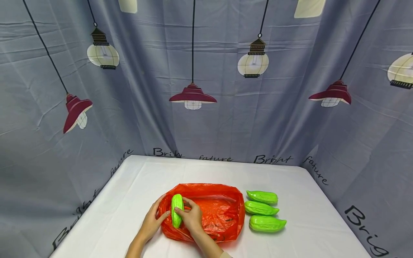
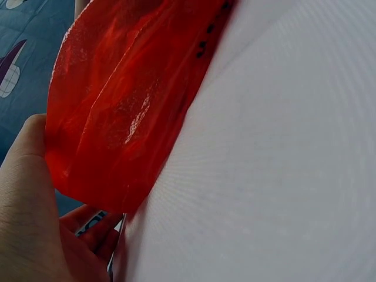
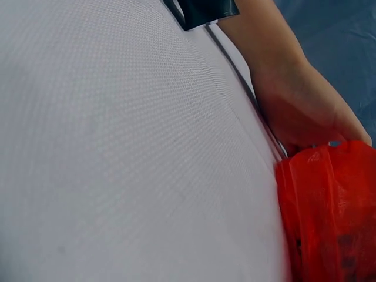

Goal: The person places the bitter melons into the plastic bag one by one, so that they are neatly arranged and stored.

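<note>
An open red plastic bag (image 1: 222, 213) lies spread on the white table in the head view. My right hand (image 1: 192, 215) pinches a bright green bitter melon (image 1: 176, 211) between thumb and fingers, upright over the bag's left part. At the bag's left side, my left hand (image 1: 152, 219) holds the rim, thumb on the near side and fingers farther back. In the left wrist view, the red bag (image 2: 117, 111) sits against that hand's thumb (image 2: 26, 176), with fingertips partly hidden below it. The right wrist view shows a hand (image 3: 305, 103) beside the bag, its fingertips hidden.
Right of the bag, three more green bitter melons lie in a column: a far one (image 1: 262, 197), a middle one (image 1: 260, 208) and a near one (image 1: 267, 224). A grey-blue curtain (image 1: 222, 132) printed with lamps surrounds the white table (image 1: 316, 222).
</note>
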Action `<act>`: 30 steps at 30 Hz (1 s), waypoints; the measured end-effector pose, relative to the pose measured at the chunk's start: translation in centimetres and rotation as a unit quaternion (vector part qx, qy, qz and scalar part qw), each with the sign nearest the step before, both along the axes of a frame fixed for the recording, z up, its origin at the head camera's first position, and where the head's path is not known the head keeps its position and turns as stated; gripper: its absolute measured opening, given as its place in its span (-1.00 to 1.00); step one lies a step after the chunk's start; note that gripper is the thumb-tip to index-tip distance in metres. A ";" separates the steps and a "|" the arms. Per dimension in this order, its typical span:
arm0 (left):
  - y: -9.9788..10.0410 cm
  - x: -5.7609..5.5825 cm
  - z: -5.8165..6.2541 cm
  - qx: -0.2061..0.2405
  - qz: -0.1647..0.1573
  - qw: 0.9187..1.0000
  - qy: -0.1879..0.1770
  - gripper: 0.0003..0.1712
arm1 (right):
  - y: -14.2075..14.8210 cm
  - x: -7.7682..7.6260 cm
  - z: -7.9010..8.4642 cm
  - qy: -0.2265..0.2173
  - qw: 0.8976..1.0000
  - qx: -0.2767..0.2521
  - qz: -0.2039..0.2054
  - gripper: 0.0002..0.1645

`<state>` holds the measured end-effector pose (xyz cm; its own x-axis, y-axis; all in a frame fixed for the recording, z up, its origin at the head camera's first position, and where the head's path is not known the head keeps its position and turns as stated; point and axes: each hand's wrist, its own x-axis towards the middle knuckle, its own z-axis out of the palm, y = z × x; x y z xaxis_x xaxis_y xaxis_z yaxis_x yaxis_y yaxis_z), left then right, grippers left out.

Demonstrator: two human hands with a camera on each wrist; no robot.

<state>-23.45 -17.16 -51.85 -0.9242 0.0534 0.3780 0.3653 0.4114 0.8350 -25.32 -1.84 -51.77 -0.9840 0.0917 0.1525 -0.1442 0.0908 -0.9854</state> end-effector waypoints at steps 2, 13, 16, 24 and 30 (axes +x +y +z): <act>0.0 0.0 0.0 0.000 0.001 1.000 0.002 -0.31 | -0.1 0.0 0.0 0.000 1.000 0.009 -0.003 -0.44; -0.1 -0.1 -0.1 0.002 0.000 1.000 -0.001 -0.30 | -0.6 0.2 0.1 0.002 0.999 0.040 -0.026 -0.47; -0.1 0.0 0.0 0.000 0.000 1.000 -0.002 -0.30 | -0.6 0.2 0.1 -0.001 0.999 0.043 -0.032 -0.47; -0.1 -0.1 0.1 -0.002 0.002 1.000 0.005 -0.30 | -0.9 0.1 0.0 -0.008 0.998 0.057 -0.041 -0.50; -0.1 -0.1 -0.1 -0.002 -0.001 1.000 0.004 -0.30 | -1.0 0.3 0.2 -0.010 0.998 0.050 -0.036 -0.50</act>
<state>-23.52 -17.28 -51.96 -0.9214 0.0575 0.3843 0.3723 0.4137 0.8308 -25.00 -2.80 -51.61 -0.9782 0.1481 0.1456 -0.1148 0.1988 -0.9733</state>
